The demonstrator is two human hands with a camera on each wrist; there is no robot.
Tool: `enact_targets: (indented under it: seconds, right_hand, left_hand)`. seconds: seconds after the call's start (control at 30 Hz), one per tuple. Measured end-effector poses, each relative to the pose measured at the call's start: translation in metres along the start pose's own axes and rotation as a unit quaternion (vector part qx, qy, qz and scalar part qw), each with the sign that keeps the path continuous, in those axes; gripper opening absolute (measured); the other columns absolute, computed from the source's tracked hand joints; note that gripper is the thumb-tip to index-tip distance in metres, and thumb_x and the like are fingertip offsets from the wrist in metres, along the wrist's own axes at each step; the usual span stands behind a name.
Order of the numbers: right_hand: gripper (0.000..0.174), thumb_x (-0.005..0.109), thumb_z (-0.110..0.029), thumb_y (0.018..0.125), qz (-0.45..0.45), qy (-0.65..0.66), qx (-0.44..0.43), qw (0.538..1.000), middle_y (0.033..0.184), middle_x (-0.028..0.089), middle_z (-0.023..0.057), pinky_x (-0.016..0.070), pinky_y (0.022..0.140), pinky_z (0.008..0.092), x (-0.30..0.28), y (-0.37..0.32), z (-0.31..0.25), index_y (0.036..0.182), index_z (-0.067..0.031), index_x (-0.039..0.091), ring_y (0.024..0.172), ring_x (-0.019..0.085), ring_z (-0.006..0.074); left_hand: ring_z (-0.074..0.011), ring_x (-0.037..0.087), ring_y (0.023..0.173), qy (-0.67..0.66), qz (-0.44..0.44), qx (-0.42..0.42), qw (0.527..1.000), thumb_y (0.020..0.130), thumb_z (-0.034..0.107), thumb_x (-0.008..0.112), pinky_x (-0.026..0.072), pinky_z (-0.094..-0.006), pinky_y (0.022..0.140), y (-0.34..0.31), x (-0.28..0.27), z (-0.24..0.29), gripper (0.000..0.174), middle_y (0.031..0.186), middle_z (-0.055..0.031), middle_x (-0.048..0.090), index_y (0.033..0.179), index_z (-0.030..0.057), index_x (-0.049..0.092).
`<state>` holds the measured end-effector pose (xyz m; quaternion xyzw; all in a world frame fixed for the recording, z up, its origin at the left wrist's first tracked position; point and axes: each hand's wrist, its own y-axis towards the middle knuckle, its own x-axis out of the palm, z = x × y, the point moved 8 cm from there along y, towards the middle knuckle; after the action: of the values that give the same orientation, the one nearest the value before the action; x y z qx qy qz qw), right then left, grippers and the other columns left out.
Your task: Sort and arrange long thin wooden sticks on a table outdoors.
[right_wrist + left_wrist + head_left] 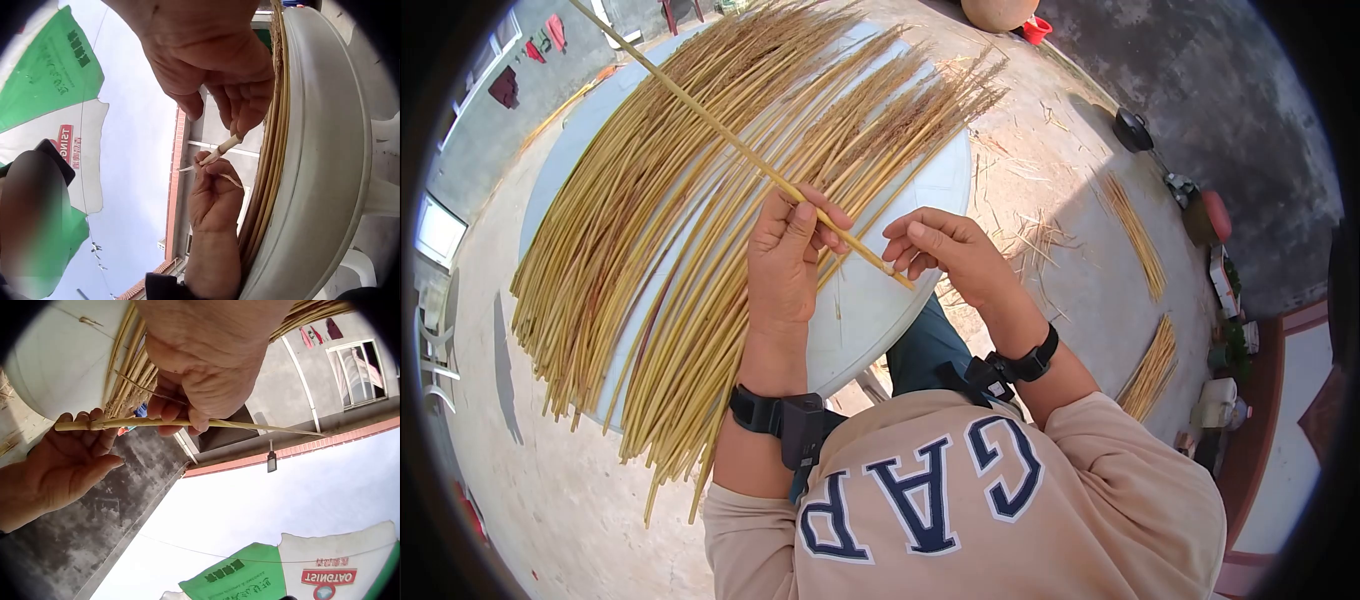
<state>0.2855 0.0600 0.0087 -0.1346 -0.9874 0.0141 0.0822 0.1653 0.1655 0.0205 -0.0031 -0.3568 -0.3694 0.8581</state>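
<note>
A long pale stalk [730, 136] slants across the head view, and the left hand [785, 255] pinches it near its thick end. In the left wrist view the left hand [206, 369] holds the stalk [150, 422] between thumb and fingers, with a thin strip [144, 389] sticking out from the grip. The right hand [965, 260] is at the stalk's thick end, thumb apart. Its bent fingers touch the stalk from behind in the left wrist view, where the right hand [69, 469] shows its palm. The right wrist view shows the right hand [212, 62] above the left hand [215, 200].
Many feathery-topped stalks [600, 240] lie spread over a round pale table [870, 310]. On the ground to the right are two bundles, one farther off [1135, 235] and one nearer [1150, 370], with loose scraps [1040, 240] beside the table. Pots and containers line the right wall.
</note>
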Motion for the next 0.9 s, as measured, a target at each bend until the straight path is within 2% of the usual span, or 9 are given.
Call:
enact_targets:
  seconds: [0.07, 0.17, 0.27, 0.33, 0.37, 0.47, 0.67, 0.87, 0.9]
  right_hand:
    - [0.024, 0.059, -0.022, 0.085, -0.065, -0.09, -0.002, 0.994, 0.077, 0.061, 0.0048, 0.0458, 0.062, 0.0214, 0.022, -0.005, 0.002, 0.096, -0.0003, 0.06, 0.068, 0.057, 0.0095]
    - [0.02, 0.06, -0.016, 0.084, -0.087, -0.142, 0.024, 0.986, 0.075, 0.061, 0.0037, 0.0457, 0.06, 0.0208, 0.027, -0.006, 0.008, 0.096, -0.0005, 0.06, 0.067, 0.057, 0.0082]
    - [0.017, 0.058, -0.014, 0.084, -0.071, -0.119, 0.05, 0.989, 0.074, 0.061, 0.0033, 0.0453, 0.056, 0.0201, 0.025, -0.005, 0.01, 0.095, -0.0003, 0.059, 0.064, 0.057, 0.0076]
    - [0.017, 0.058, -0.013, 0.085, -0.061, -0.1, 0.036, 0.993, 0.074, 0.062, 0.0036, 0.0452, 0.055, 0.0199, 0.023, -0.004, 0.008, 0.095, -0.0002, 0.059, 0.064, 0.057, 0.0077]
    - [0.016, 0.057, -0.012, 0.085, -0.049, -0.079, 0.023, 0.995, 0.074, 0.062, 0.0039, 0.045, 0.054, 0.0198, 0.021, -0.003, 0.006, 0.096, 0.0, 0.059, 0.063, 0.057, 0.0077]
    - [0.018, 0.057, -0.013, 0.085, -0.037, -0.074, 0.004, 0.997, 0.076, 0.062, 0.0046, 0.0464, 0.055, 0.0202, 0.02, 0.0, 0.002, 0.097, 0.0002, 0.059, 0.064, 0.058, 0.0091]
    - [0.02, 0.058, -0.014, 0.084, -0.021, -0.04, 0.002, 0.999, 0.079, 0.063, 0.007, 0.0511, 0.061, 0.024, 0.022, -0.001, 0.006, 0.098, 0.0006, 0.059, 0.071, 0.062, 0.0129]
    - [0.02, 0.058, -0.012, 0.084, 0.01, 0.027, 0.004, 1.0, 0.081, 0.064, 0.011, 0.0529, 0.061, 0.0259, 0.016, 0.002, 0.003, 0.097, 0.0024, 0.059, 0.071, 0.064, 0.0173]
    - [0.02, 0.058, -0.012, 0.084, 0.011, 0.027, 0.004, 1.0, 0.081, 0.064, 0.011, 0.0529, 0.061, 0.0259, 0.015, 0.003, 0.003, 0.097, 0.0024, 0.059, 0.071, 0.064, 0.0173]
  left_hand:
    - [-0.0101, 0.053, 0.061, 0.001, 0.003, 0.002, 1.0, 0.092, 0.014, 0.045, 0.0457, -0.0227, 0.059, 0.0, 0.0, 0.001, 0.011, 0.077, -0.0098, 0.061, 0.093, 0.0062, 0.053]
    - [-0.0104, 0.053, 0.061, -0.002, 0.007, 0.009, 1.0, 0.092, 0.014, 0.046, 0.0454, -0.0224, 0.059, 0.0, -0.002, 0.002, 0.011, 0.078, -0.0101, 0.061, 0.094, 0.0059, 0.053]
    - [-0.0095, 0.052, 0.061, 0.023, 0.024, 0.01, 0.999, 0.091, 0.013, 0.048, 0.0445, -0.0218, 0.059, 0.0, 0.0, 0.003, 0.012, 0.079, -0.0094, 0.062, 0.095, 0.0049, 0.055]
    - [-0.0079, 0.05, 0.059, 0.154, 0.017, -0.039, 0.987, 0.087, 0.014, 0.055, 0.0418, -0.0204, 0.056, -0.002, 0.007, -0.003, 0.014, 0.076, -0.0065, 0.061, 0.097, 0.0036, 0.057]
    - [-0.0079, 0.05, 0.059, 0.153, 0.018, -0.037, 0.987, 0.087, 0.014, 0.055, 0.0418, -0.0204, 0.056, -0.003, 0.008, -0.004, 0.014, 0.076, -0.0065, 0.061, 0.097, 0.0036, 0.057]
    - [-0.0057, 0.048, 0.06, 0.239, -0.045, -0.081, 0.967, 0.082, 0.013, 0.06, 0.0382, -0.0182, 0.053, -0.007, 0.013, -0.017, 0.018, 0.073, -0.0043, 0.061, 0.097, 0.0023, 0.06]
    - [-0.0043, 0.044, 0.056, 0.297, -0.038, -0.077, 0.951, 0.078, 0.011, 0.064, 0.034, -0.0166, 0.049, -0.008, 0.011, -0.013, 0.01, 0.07, -0.0022, 0.06, 0.083, 0.0012, 0.063]
    - [-0.0094, 0.048, 0.057, 0.372, -0.055, 0.076, 0.923, 0.078, 0.004, 0.062, 0.0387, -0.0226, 0.052, -0.01, 0.027, 0.005, 0.005, 0.068, -0.0028, 0.058, 0.079, -0.001, 0.061]
    - [-0.014, 0.052, 0.058, 0.413, -0.074, 0.139, 0.897, 0.076, 0.001, 0.061, 0.0405, -0.0253, 0.053, -0.011, 0.036, 0.011, 0.003, 0.067, -0.0054, 0.058, 0.078, 0.0, 0.059]
